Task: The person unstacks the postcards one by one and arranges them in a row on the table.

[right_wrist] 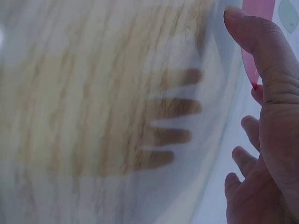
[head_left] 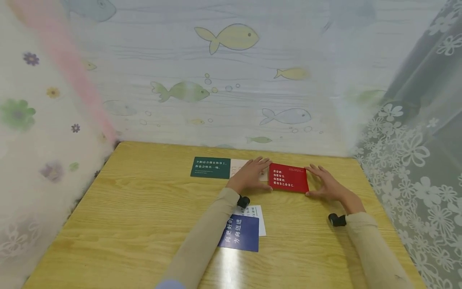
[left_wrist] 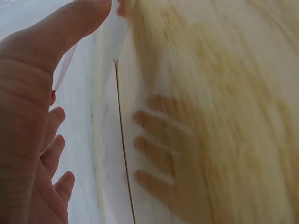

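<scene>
A red card with white writing is held by its two short ends, between my hands, near the back of the table. My left hand grips its left end, thumb at the near corner and fingertips toward the far one. At the right end, my right hand holds the corners between thumb and fingers. Part of the red card shows beyond the thumb in the right wrist view. Under the left hand lies a pale pink card, partly hidden. It adjoins a dark green card.
A blue card overlaps a white card nearer the front, both partly covered by my left forearm. The glossy wooden table meets a fish-patterned curtain at the back. A lace curtain hangs at the right.
</scene>
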Demonstrator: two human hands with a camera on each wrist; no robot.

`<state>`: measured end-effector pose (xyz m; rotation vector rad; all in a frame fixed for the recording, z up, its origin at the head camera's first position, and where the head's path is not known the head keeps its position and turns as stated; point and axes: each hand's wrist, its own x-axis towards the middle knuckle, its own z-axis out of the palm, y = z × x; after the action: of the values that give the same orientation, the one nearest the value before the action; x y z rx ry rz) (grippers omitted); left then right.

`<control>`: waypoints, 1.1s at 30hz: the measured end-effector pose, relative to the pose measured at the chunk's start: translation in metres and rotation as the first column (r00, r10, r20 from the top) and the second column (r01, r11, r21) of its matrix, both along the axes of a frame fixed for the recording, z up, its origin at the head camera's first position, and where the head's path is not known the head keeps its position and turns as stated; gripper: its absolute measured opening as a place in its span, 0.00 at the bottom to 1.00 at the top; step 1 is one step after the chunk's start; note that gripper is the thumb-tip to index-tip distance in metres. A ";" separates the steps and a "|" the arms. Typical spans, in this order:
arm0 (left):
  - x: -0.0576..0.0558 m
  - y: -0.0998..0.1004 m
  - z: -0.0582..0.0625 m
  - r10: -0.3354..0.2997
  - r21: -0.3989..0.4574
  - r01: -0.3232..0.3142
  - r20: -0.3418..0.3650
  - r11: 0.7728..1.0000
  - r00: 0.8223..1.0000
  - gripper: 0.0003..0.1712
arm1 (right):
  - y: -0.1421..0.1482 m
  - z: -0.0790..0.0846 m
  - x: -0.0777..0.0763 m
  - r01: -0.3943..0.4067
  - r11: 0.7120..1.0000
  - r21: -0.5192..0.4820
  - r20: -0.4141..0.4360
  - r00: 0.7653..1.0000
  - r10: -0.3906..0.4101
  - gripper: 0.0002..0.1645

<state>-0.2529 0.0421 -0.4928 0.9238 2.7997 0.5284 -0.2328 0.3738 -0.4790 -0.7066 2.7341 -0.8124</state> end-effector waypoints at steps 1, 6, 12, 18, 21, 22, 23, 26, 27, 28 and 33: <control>-0.002 0.001 0.000 0.003 -0.002 -0.003 -0.001 1.000 1.000 0.61 | 0.000 0.001 -0.002 0.002 1.000 0.004 0.006 1.000 -0.002 0.57; -0.011 0.005 -0.002 0.015 -0.003 -0.015 0.005 1.000 1.000 0.60 | 0.002 0.003 -0.010 -0.011 1.000 0.001 0.011 1.000 0.011 0.56; -0.015 0.003 -0.005 0.025 0.028 -0.027 0.049 0.999 0.998 0.60 | -0.001 0.001 -0.017 -0.021 1.000 0.007 0.001 1.000 0.021 0.54; -0.016 -0.001 -0.010 0.039 0.012 -0.040 0.067 0.999 0.997 0.59 | -0.008 0.000 -0.026 -0.033 0.998 0.045 0.029 0.999 0.031 0.53; -0.016 -0.001 -0.008 0.047 0.010 -0.048 0.073 0.999 0.996 0.58 | -0.010 0.002 -0.030 -0.034 0.996 0.077 0.051 0.998 0.030 0.53; -0.016 0.000 -0.008 0.048 0.010 -0.049 0.074 0.999 0.996 0.58 | -0.010 0.003 -0.031 -0.036 0.996 0.086 0.058 0.998 0.031 0.53; -0.017 0.001 -0.007 0.049 0.009 -0.050 0.076 0.999 0.996 0.58 | -0.010 0.004 -0.033 -0.038 0.995 0.092 0.065 0.997 0.032 0.53; -0.018 0.004 -0.005 0.047 -0.002 -0.047 0.071 0.999 0.996 0.57 | -0.008 0.009 -0.036 -0.045 0.994 0.102 0.085 0.996 0.036 0.53; -0.018 0.005 -0.005 0.045 -0.004 -0.045 0.070 0.999 0.997 0.57 | -0.008 0.011 -0.037 -0.041 0.993 0.108 0.093 0.995 0.031 0.53; -0.019 0.007 -0.005 0.045 -0.007 -0.044 0.069 0.999 0.997 0.57 | -0.007 0.013 -0.038 -0.040 0.993 0.112 0.097 0.995 0.029 0.53; -0.023 0.009 -0.007 0.057 -0.030 -0.054 0.084 0.998 0.995 0.57 | -0.007 0.016 -0.044 -0.038 0.990 0.139 0.119 0.993 0.021 0.53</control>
<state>-0.2759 0.0515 -0.5000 0.8008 2.7556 0.5218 -0.2772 0.3671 -0.4630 -0.6468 2.6379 -0.6257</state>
